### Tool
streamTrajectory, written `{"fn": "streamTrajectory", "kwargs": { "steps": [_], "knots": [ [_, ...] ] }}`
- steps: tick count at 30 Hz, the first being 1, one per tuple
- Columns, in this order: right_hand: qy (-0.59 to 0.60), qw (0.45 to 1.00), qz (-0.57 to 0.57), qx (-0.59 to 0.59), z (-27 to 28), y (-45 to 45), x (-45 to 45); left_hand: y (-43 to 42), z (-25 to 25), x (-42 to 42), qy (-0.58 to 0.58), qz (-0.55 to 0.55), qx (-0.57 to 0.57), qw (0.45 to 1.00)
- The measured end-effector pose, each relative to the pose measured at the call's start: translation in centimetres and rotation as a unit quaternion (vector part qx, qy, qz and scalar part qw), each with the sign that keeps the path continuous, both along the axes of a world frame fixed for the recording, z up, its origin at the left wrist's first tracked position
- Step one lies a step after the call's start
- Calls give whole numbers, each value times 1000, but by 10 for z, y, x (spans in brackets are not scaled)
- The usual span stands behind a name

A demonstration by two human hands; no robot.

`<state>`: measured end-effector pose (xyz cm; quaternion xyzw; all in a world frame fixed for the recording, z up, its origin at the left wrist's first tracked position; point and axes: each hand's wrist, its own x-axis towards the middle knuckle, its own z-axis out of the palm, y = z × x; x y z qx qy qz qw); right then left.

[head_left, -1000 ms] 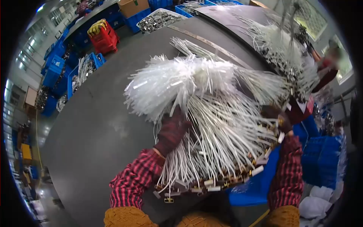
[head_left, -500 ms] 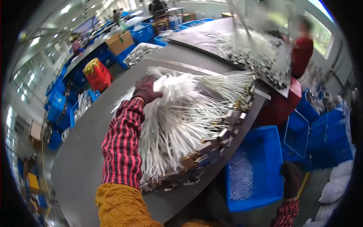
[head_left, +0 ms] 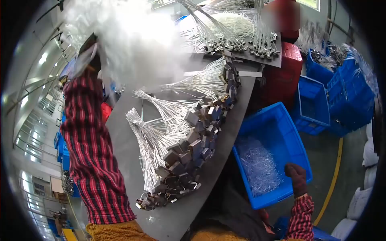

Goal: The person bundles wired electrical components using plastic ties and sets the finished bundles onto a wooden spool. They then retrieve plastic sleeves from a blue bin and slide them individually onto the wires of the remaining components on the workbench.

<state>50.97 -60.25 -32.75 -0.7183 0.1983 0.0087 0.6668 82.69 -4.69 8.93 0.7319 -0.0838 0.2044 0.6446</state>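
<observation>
Blue bin [head_left: 287,148], right hand [head_left: 296,176] near its rim.

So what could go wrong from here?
The blurred white mass by the gloved left hand might scatter onto the table. The white wires' blocky ends crowd the table's edge, so some could slip off. The gloved right hand, at the blue bin's rim, might knock it.
</observation>
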Motion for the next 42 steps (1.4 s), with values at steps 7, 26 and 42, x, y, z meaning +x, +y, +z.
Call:
{"fn": "streamTrajectory", "kwargs": {
  "steps": [7, 26, 42],
  "knots": [
    [53, 994, 46, 82, -10, 1, -54, -100, -145, 51, 321, 94, 412, 848],
    [-162, 965, 192, 76, -28, 147, -129, 43, -326, -549, 7, 370, 332, 867],
    [-423, 895, 74, -122, -59, 385, 38, 0, -487, -440, -119, 302, -75, 943]
  ]
}}
